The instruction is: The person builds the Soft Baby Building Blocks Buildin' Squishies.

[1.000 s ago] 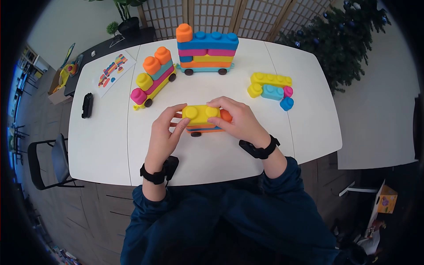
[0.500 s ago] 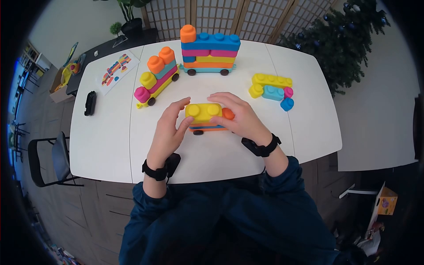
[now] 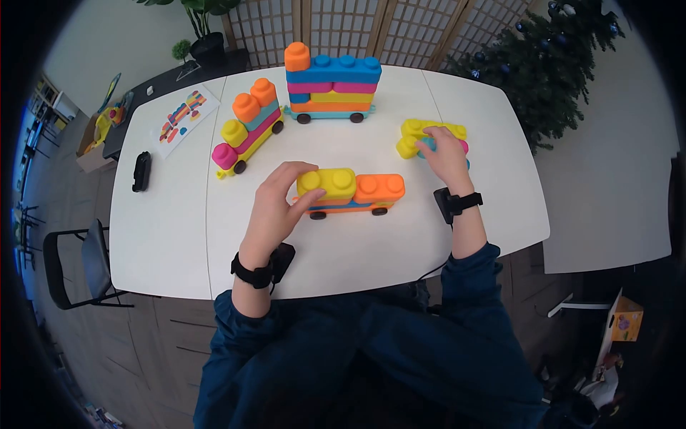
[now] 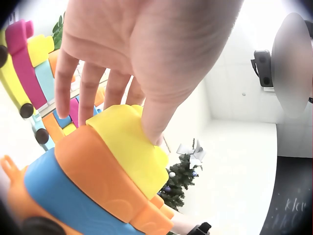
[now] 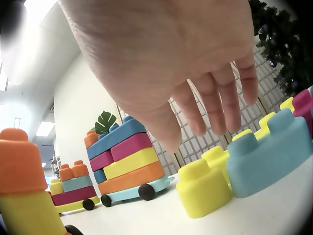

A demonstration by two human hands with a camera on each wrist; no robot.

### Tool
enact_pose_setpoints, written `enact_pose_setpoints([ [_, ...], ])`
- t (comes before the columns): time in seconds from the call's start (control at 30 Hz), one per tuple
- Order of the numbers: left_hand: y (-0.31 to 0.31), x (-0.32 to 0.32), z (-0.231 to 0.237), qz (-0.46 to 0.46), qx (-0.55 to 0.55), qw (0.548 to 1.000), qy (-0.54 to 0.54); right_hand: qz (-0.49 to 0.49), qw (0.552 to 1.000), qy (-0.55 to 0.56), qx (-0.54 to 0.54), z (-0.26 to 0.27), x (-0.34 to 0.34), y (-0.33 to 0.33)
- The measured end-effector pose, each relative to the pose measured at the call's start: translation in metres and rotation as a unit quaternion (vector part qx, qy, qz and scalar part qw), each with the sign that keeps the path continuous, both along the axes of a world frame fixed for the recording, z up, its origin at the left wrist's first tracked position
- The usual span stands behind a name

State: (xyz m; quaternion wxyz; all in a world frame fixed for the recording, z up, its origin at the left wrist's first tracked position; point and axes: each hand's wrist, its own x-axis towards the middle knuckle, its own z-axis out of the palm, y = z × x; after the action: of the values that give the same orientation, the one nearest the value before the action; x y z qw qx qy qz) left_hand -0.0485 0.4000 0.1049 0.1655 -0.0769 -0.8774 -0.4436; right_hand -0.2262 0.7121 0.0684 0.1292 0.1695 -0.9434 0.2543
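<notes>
Around the left end of a yellow two-stud brick [image 3: 326, 186] [image 4: 127, 144], the left hand [image 3: 273, 211] [image 4: 142, 49] curves with thumb in front and fingers behind. That brick tops a wheeled orange and blue stack [image 4: 68, 188], beside an orange brick [image 3: 381, 188] at the same level. At the right of the table the right hand [image 3: 450, 161] [image 5: 181, 58] hovers over loose bricks, fingers apart and empty. Below it are a small yellow brick [image 5: 201, 188], a light-blue brick [image 5: 269, 159], a long yellow brick [image 3: 413, 127] and a pink one [image 3: 464, 146].
Two wheeled brick stacks stand at the back, a tall one [image 3: 332, 87] and a stepped one [image 3: 259, 132] to its left. A picture sheet [image 3: 187, 118] and a black object [image 3: 141, 171] lie at the left of the white table [image 3: 161, 247].
The right hand has left the yellow brick and moved right and away to the loose bricks, uncovering the orange brick. The left hand remains at the yellow brick.
</notes>
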Motion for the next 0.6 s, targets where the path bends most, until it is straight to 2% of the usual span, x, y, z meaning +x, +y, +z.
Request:
enact_pose_setpoints([
  [0.07,0.0,0.0,0.0,0.003,0.009,1.0,-0.002,0.012,0.998,-0.005,0.065,-0.007,-0.007,-0.004],
  [0.1,0.0,0.0,0.0,0.005,0.012,1.0,-0.013,0.012,0.998,-0.005,0.065,-0.009,-0.008,-0.007],
  [0.17,0.001,0.0,0.0,0.007,0.014,1.0,-0.023,-0.008,0.99,0.042,0.134,-0.013,-0.009,-0.012],
  [0.3,0.002,0.001,-0.001,0.01,0.023,0.999,-0.029,-0.015,0.989,0.008,0.146,-0.011,-0.012,-0.016],
  [0.37,0.002,0.002,-0.001,0.012,0.029,0.999,-0.031,0.019,0.996,0.037,0.075,-0.004,-0.006,-0.018],
  [0.4,0.002,0.002,0.0,0.013,0.026,0.999,-0.034,0.019,0.996,0.037,0.075,0.005,-0.001,-0.021],
  [0.47,0.002,0.002,0.0,0.014,0.024,0.999,-0.038,0.132,0.984,0.017,-0.12,0.027,0.012,-0.027],
  [0.5,0.002,0.002,-0.001,0.013,0.025,0.999,-0.031,0.132,0.984,0.016,-0.12,0.04,0.023,-0.031],
  [0.57,0.002,0.002,-0.002,0.012,0.025,0.999,-0.025,0.216,0.964,-0.014,-0.154,0.065,0.045,-0.039],
  [0.6,0.002,0.002,-0.002,0.013,0.025,0.999,-0.026,0.216,0.964,-0.014,-0.154,0.071,0.053,-0.042],
])
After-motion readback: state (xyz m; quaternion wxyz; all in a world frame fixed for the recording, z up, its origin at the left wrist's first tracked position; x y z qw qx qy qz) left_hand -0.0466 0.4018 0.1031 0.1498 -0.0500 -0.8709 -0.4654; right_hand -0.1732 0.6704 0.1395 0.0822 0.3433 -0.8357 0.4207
